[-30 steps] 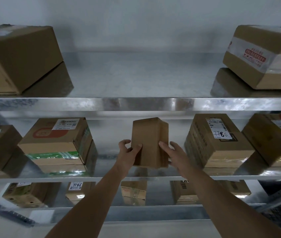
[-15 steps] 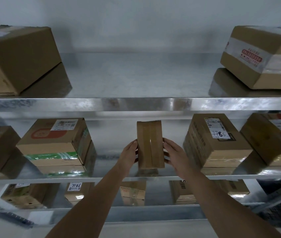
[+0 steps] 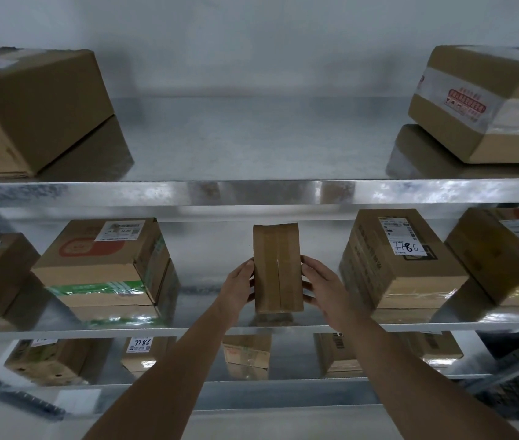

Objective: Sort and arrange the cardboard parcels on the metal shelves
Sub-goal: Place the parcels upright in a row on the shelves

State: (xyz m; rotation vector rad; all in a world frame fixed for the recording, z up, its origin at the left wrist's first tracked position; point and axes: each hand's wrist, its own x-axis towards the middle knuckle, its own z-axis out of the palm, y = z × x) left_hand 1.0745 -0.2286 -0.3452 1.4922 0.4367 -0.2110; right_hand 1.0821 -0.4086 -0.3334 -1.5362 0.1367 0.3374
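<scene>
Left hand (image 3: 238, 285) and right hand (image 3: 321, 285) clasp the upright small parcel (image 3: 277, 268) on the middle shelf (image 3: 61, 328); taped face forward.

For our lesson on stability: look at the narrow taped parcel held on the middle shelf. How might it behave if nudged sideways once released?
The narrow parcel stands on end, tall on a small base, so it probably tips easily. Its glossy tape may slide on the smooth metal shelf. Both hands, left hand and right hand, grip it loosely, suggesting it is light.
</scene>
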